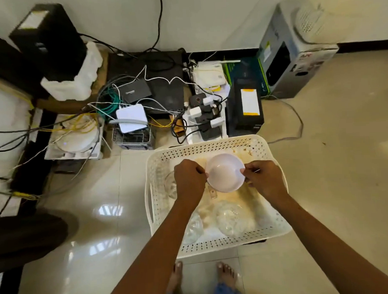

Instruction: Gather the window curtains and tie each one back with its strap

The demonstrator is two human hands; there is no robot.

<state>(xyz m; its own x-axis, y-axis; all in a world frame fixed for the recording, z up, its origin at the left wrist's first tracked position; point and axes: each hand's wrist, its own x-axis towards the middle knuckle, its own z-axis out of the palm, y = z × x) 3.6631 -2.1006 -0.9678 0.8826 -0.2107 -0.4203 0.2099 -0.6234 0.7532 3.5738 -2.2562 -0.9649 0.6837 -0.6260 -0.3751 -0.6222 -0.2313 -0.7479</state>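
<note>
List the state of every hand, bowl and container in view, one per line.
Left hand: grips the white bowl's left rim.
Right hand: pinches its right rim.
White bowl: upright, empty, held over the basket.
Basket: on the floor, open-topped.
Glass bowls: lying in the basket.

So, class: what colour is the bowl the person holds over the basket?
White, plain with no pattern. The bowl, held at its rim by both hands, shows best in the head view, the only one.

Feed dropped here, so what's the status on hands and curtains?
Left hand and right hand both grip round white plastic bowl over white perforated plastic basket. Clear glass bowls inside. No curtains or straps in view.
</note>
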